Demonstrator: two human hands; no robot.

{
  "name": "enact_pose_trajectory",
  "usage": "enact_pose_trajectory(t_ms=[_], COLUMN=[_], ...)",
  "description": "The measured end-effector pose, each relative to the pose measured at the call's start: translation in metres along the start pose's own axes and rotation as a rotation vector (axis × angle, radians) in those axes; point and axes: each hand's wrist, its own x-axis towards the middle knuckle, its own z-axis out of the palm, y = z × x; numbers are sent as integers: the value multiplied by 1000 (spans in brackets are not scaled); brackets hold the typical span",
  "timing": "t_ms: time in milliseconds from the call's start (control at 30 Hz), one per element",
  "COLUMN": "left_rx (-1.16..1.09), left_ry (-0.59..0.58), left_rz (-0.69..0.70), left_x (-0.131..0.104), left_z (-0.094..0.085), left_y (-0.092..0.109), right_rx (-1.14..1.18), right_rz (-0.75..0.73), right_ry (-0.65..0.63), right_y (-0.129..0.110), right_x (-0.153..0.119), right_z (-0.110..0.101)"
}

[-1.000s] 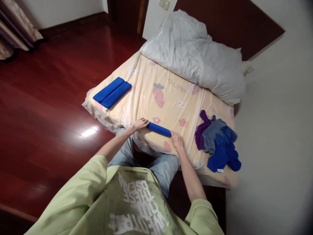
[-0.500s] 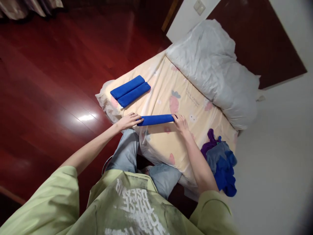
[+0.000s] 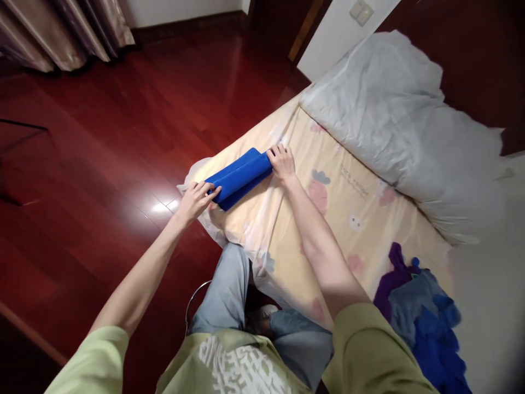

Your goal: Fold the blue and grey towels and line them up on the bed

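Observation:
A folded blue towel [image 3: 245, 173] is stretched between my two hands. My left hand [image 3: 196, 200] grips its near left end, and my right hand [image 3: 282, 161] grips its right end. Two more folded blue towels [image 3: 233, 165] lie side by side on the bed, partly hidden below the held one. Whether the held towel touches them I cannot tell. The bed [image 3: 283, 219] has a cream sheet printed with carrots under a clear plastic cover.
A crumpled pile of purple, grey-blue and blue cloths [image 3: 426, 312] lies at the bed's right side. A large pillow in a white cover [image 3: 394, 120] rests at the far end by the wall. Dark red wooden floor [image 3: 135, 142] spreads to the left, with a curtain [image 3: 69, 33] beyond.
Both hands have carried the held blue towel left and away from my body, from over the bed's near middle to above the two folded towels. The view has shifted too.

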Motion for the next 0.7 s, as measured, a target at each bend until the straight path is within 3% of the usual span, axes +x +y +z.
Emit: enact_pose_trajectory(t_ms=[233,367,500,600,700], left_rx=[123,94,61,55,13], left_ry=[-14,4,-11,29,164], left_rz=[41,0,-80,-154,-262], left_x=[2,-6,-2,-1,-27], left_z=[16,24,19,15,23], left_y=[-2,1,6,25,71], right_rx=[-3,78,240,352,448], right_rz=[95,137,199,296,444], right_ry=[-28,-64,-67,19,142], right_y=[-8,-11,-16,-30,-65], right_x=[24,20,8,-25,-105], right_z=[29,50,60,51,32])
